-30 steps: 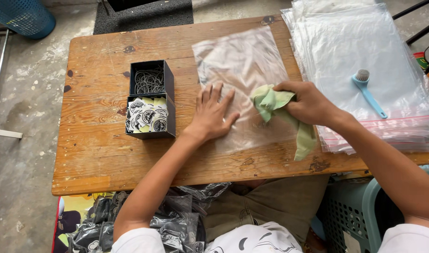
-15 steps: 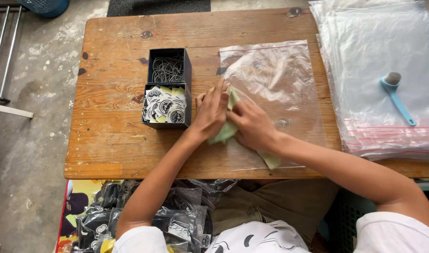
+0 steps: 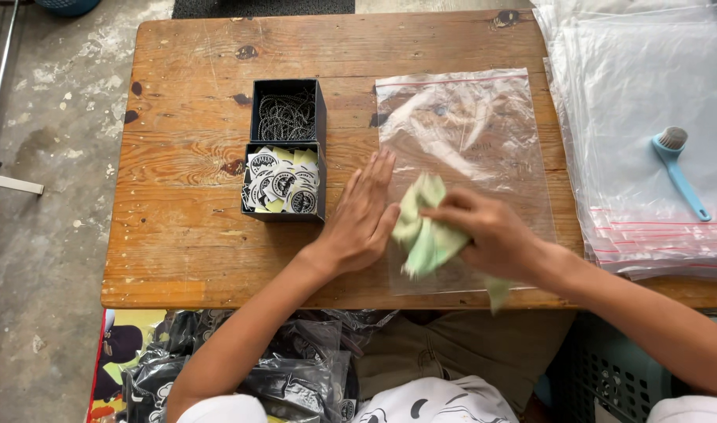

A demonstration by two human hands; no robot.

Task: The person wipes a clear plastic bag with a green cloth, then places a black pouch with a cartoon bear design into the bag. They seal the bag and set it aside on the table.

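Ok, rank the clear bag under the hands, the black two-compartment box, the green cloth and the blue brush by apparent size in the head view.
1. Clear bag
2. Black two-compartment box
3. Green cloth, bunched, partly hidden
4. Blue brush

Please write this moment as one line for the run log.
left hand: flat on clear bag | right hand: gripping green cloth on bag

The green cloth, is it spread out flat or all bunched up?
Bunched up. The green cloth is crumpled in the right hand, pressed on the clear bag; one corner hangs over the table edge.
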